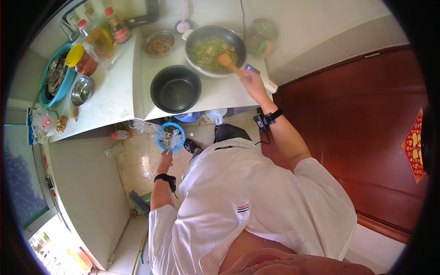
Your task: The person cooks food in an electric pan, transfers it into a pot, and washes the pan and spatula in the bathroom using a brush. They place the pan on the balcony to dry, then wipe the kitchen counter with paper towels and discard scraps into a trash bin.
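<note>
Down in the pan [238, 41], amid greens [204, 51], sits the spatula [225, 60], right hand [252, 85] fingers wrapped round it: likely light, stiff, best gripped well back! Left hand [165, 161] by the bin [170, 124], fingers unclear.

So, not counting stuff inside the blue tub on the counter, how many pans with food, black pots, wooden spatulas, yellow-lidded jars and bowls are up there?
Pan with food: 1
Black pot: 1
Wooden spatula, in the right hand: 1
Yellow-lidded jar: 1
Bowls: 2
Total: 6
</note>
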{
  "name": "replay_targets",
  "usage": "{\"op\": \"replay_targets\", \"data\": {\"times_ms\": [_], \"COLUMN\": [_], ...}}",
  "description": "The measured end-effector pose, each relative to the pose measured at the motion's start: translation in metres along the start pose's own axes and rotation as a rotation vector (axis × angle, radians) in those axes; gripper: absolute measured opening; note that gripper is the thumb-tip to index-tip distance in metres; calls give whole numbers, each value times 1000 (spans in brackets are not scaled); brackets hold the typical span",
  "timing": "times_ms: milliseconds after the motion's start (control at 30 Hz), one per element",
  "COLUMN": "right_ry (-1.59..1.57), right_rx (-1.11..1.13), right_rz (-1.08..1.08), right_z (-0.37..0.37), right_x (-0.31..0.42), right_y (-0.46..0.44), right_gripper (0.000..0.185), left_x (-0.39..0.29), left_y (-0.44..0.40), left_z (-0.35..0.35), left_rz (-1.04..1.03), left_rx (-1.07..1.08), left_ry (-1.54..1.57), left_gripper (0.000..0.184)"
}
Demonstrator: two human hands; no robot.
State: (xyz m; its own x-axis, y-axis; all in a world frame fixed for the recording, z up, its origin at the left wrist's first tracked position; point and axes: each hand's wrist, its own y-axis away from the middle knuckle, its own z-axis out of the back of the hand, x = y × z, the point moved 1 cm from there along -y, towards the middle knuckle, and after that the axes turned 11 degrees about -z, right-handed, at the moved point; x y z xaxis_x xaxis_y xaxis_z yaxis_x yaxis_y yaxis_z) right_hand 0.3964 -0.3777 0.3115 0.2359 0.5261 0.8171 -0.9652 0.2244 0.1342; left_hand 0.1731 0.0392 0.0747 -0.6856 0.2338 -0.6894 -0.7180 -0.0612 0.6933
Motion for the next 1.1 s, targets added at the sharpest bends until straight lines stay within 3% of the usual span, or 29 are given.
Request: {"op": "replay_targets", "data": {"times_ms": [67, 133, 267, 433, 633, 733, 833, 1033, 1100], "right_ry": [57, 48, -83, -84, -32, -65, -80, -171, -206], "right_rx": [-13, -15, -58, -6, 39, 99, 152, 184, 201], "right_rz": [17, 50, 97, 50, 129, 106, 24, -47, 25], "right_z": [5, 15, 32, 42, 59, 73, 85, 96, 98], "right_x": [-2, -10, -33, -40, -47, -43, -46, -58, -63], "right_y": [1, -2, -14, -16, -30, -38, -42, -49, -52], "right_gripper": [33, 32, 30, 31, 32, 32, 31, 31, 30], "left_x": [38, 162, 236, 214, 171, 111, 66, 42, 46], "left_y": [17, -9, 21, 74, 70, 66, 66, 68, 75], "left_z": [10, 10, 19, -11, -62, -76, -84, -92, -97], "left_rz": [30, -91, -131, 127, 128, 189, 62, 105, 143], "left_rx": [-28, -232, -114, -268, -284, -381, -433, -474, -451], "left_ry": [-237, -407, -426, -101, 125, 429, 411, 394, 359], "left_gripper": [59, 54, 51, 49, 47, 47, 48, 46, 46]}}
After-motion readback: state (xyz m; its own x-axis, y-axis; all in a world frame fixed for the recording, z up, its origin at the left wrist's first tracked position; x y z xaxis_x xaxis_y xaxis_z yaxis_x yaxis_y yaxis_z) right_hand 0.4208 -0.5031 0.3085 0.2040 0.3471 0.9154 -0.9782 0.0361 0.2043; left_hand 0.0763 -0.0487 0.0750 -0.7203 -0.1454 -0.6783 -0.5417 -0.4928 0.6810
